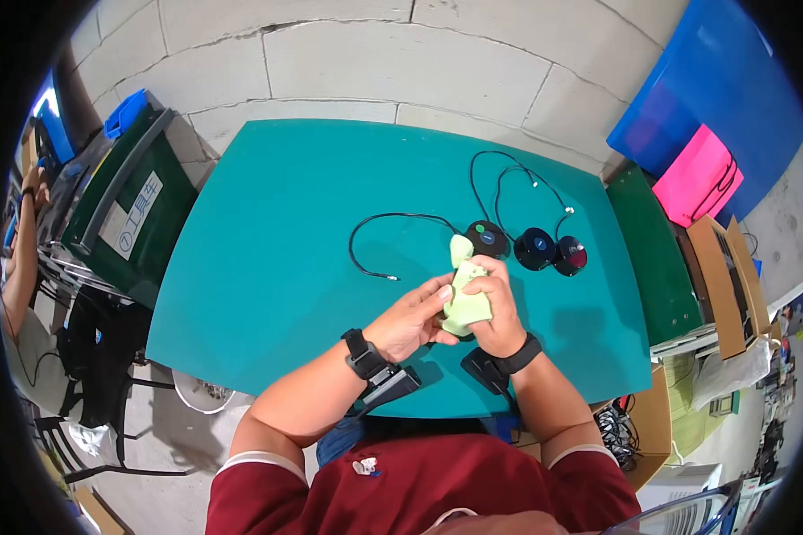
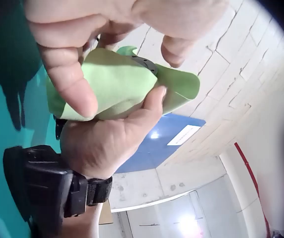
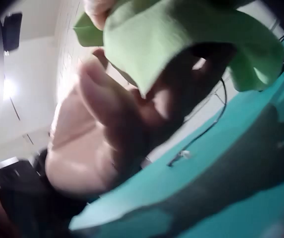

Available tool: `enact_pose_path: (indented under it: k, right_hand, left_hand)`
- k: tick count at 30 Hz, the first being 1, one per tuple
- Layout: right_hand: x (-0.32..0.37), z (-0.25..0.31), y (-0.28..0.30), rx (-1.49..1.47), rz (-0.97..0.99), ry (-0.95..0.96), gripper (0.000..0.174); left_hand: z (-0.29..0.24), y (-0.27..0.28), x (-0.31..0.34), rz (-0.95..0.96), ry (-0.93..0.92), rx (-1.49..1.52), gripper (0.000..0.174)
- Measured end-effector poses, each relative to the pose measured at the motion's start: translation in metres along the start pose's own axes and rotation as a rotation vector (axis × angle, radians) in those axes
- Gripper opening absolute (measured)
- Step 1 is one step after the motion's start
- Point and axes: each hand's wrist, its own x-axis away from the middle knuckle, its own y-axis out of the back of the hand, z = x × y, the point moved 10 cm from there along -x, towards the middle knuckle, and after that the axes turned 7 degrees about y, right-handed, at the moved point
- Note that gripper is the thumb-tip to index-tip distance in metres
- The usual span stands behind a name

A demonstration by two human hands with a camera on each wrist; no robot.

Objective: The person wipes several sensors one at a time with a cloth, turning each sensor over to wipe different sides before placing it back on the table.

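Pale-green crumpled cloth (image 1: 468,312), grasped by left hand (image 1: 409,321) and right hand (image 1: 501,319), risked slipping because its folds hung loose.

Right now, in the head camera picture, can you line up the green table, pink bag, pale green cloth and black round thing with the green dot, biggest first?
1. Green table
2. Pink bag
3. Pale green cloth, partly hidden
4. Black round thing with the green dot, partly hidden too
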Motion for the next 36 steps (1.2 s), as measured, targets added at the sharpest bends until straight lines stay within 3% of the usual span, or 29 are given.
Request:
enact_pose_path:
  k: [3, 8, 13, 19, 23, 26, 29, 36]
  right_hand:
    - [-0.001, 0.003, -0.003, 0.017, 0.044, 0.046, 0.043]
    - [0.000, 0.005, -0.001, -0.038, 0.022, 0.027, 0.046]
    - [0.000, 0.000, -0.005, -0.038, 0.131, -0.049, 0.069]
    - [-0.004, 0.008, -0.005, -0.037, 0.132, -0.028, 0.083]
    - [-0.003, 0.010, 0.006, 0.054, 0.049, -0.002, 0.076]
    - [0.004, -0.005, 0.014, 0.013, -0.031, -0.130, 0.061]
    - [0.006, -0.010, 0.009, -0.024, -0.020, -0.192, 0.061]
    - [0.008, -0.007, -0.004, -0.005, 0.038, -0.114, 0.056]
  left_hand:
    - [-0.001, 0.010, 0.001, -0.070, 0.001, -0.068, 0.056]
    - [0.001, 0.008, 0.001, -0.006, 0.015, -0.079, 0.053]
    - [0.002, 0.006, 0.001, -0.007, 0.037, -0.056, 0.056]
    - [0.001, 0.008, -0.002, -0.028, -0.034, -0.025, 0.059]
    - [-0.006, 0.007, 0.002, -0.063, -0.063, 0.015, 0.058]
    - [-0.006, 0.014, 0.006, -0.133, -0.038, 0.019, 0.056]
    - [-0.008, 0.017, 0.004, -0.146, -0.115, -0.022, 0.055]
    - [-0.012, 0.016, 0.010, -0.275, -0.144, -0.215, 0.056]
